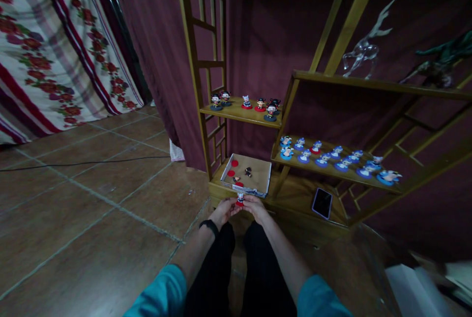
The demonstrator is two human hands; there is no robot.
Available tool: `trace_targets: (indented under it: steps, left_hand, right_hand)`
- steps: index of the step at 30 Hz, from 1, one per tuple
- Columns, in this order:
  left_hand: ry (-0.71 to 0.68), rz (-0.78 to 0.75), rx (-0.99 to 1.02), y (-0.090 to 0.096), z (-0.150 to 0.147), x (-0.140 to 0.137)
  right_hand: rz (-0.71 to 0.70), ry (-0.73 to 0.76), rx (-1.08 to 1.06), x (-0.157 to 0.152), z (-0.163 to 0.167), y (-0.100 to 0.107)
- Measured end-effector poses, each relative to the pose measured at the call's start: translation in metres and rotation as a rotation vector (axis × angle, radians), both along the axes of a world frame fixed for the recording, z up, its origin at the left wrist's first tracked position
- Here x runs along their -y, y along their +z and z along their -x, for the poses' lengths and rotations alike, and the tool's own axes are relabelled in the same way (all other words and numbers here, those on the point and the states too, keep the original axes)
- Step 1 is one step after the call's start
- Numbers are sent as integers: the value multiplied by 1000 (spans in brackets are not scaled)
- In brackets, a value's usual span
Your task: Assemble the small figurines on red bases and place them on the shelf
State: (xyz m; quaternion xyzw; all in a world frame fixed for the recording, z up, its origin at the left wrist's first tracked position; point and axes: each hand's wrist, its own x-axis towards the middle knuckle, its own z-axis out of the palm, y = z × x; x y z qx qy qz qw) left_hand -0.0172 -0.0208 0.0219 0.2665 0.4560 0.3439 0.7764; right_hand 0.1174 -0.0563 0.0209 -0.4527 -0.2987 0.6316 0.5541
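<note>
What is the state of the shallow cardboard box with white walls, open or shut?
Open: no lid covers the cardboard box, so the red round discs and small dark figurines inside show.

Far left: hanging cloth, white with red flowers and dark stripes. Right of it, plain purple curtain, a small pale fabric piece at its foot. Brown tiled floor, light joints; thin black cable lies across it at left. Upper right shelf: clear deer ornament, dark green sculpture to its right. Lower right: phone, screen dark, lying flat. Near right corner: white object, blurred.
</note>
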Motion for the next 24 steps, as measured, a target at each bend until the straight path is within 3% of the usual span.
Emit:
trace_targets:
  steps: [10,18,24]
  left_hand:
    - [-9,-37,6,-1,-5,-11]
    - [92,-49,15,-13,-16,-20]
    - [157,-65,-7,-15,-17,-22]
  right_hand:
    - [-4,-65,-10,-9,-3,-3]
    - [21,-140,-66,-26,-6,-22]
    - [57,-140,-86,-30,-1,-21]
